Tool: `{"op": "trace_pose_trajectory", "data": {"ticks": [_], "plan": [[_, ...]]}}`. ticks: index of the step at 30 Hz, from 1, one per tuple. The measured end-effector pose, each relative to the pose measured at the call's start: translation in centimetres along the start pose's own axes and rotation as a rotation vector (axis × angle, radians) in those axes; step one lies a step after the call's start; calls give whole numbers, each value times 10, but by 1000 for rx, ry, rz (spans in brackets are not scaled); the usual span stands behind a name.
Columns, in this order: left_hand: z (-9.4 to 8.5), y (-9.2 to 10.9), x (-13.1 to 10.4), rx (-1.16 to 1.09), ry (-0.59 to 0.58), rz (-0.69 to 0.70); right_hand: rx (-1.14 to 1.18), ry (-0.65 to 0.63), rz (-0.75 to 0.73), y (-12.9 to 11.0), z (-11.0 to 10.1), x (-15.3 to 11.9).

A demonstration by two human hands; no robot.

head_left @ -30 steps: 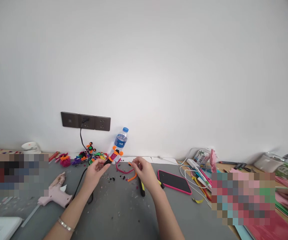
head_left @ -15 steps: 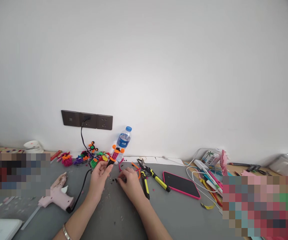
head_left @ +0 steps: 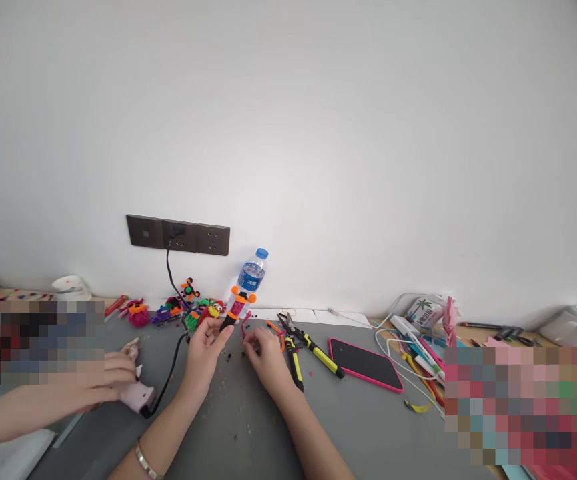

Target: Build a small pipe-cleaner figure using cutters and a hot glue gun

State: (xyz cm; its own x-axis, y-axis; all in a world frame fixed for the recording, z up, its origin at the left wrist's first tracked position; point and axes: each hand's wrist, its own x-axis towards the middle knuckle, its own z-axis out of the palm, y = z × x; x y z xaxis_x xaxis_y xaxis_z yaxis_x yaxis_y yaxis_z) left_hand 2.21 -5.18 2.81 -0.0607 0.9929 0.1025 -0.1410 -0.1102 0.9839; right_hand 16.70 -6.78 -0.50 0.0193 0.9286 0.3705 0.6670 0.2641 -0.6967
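Observation:
My left hand (head_left: 207, 350) is closed around the black lower end of a small figure (head_left: 239, 308) with an orange, pink and black body, held upright in front of a water bottle (head_left: 254, 270). To its right, my right hand (head_left: 264, 353) hovers low over the grey table (head_left: 248, 427) with thumb and fingertips pressed together; whatever they may pinch is too small to tell. Tiny black bits (head_left: 228, 356) lie between the hands. Pliers with yellow and black handles (head_left: 321, 355) rest right of my right hand.
Another person's hand (head_left: 113, 377) lies over a pink glue gun (head_left: 138, 396) at the left, its black cord running to a wall socket (head_left: 178, 237). Fuzzy coloured figures (head_left: 138, 313) stand along the wall. A pink-edged phone (head_left: 365, 364) and white cables (head_left: 385, 350) lie right.
Another person's arm has come in from the left, its hand now on the glue gun. My right hand has drawn its fingertips together and shifted slightly. My left hand still holds the figure.

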Motion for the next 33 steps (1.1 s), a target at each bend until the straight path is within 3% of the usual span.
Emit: {"op": "trace_pose_trajectory", "data": {"ticks": [4, 7, 17, 23, 33], "plan": [[-1, -1, 1, 16, -15, -10, 330, 139, 132, 7, -11, 1], [-3, -6, 1, 48, -41, -8, 428, 230, 194, 12, -23, 1], [-3, -15, -1, 55, -136, 5, 776, 328, 357, 22, -46, 2], [0, -17, -3, 72, -156, -2, 757, 290, 289, 9, -46, 0], [2, -20, -4, 149, -260, 59, 437, 409, 72, -13, -33, -7]]}}
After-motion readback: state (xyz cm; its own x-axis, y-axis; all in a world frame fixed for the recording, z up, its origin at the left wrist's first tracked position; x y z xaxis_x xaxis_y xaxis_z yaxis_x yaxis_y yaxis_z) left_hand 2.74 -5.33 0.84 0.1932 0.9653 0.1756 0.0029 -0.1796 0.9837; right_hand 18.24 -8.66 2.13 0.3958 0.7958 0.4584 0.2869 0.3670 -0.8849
